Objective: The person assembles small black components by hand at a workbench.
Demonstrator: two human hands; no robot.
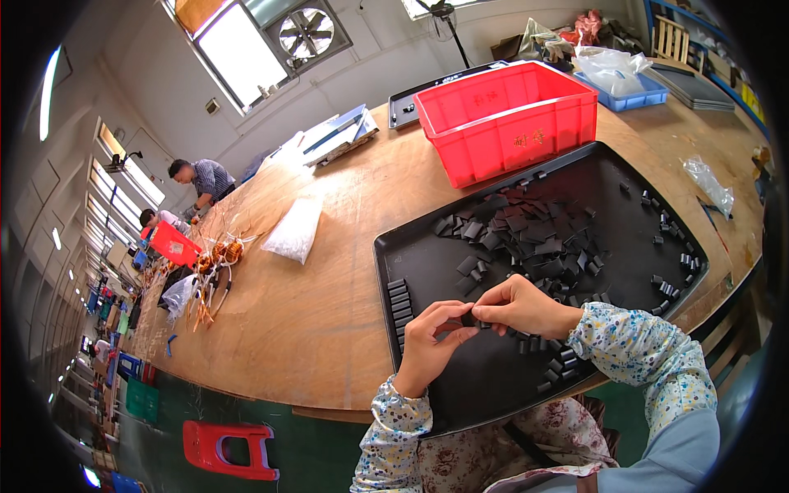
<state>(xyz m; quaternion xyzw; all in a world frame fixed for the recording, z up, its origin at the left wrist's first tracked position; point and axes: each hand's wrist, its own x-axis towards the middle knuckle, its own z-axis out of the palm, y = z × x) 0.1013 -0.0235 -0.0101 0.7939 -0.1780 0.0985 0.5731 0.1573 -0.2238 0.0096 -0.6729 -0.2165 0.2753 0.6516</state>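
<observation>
Over a large black tray [468, 403], my left hand [434, 338] and my right hand [530, 308] meet with fingertips together. Both pinch a small dark piece [470, 319], mostly covered by the fingers, so its exact shape cannot be made out. Beyond my hands spreads a heap of thin black rectangular pieces [538, 234]. Along the tray's left edge, several short black pieces [399, 306] lie stacked in a neat column. More short, rolled-looking black pieces [559, 366] lie loose beside my right wrist, and others [664, 226] are scattered at the tray's right side.
A red plastic crate [509, 123] stands at the tray's far edge on the wooden table [329, 345]. Left of it are a white plastic bag [296, 230], papers [341, 135] and coiled orange parts [220, 253]. A blue bin [629, 99] sits at the back right. A red stool [230, 449] is on the floor.
</observation>
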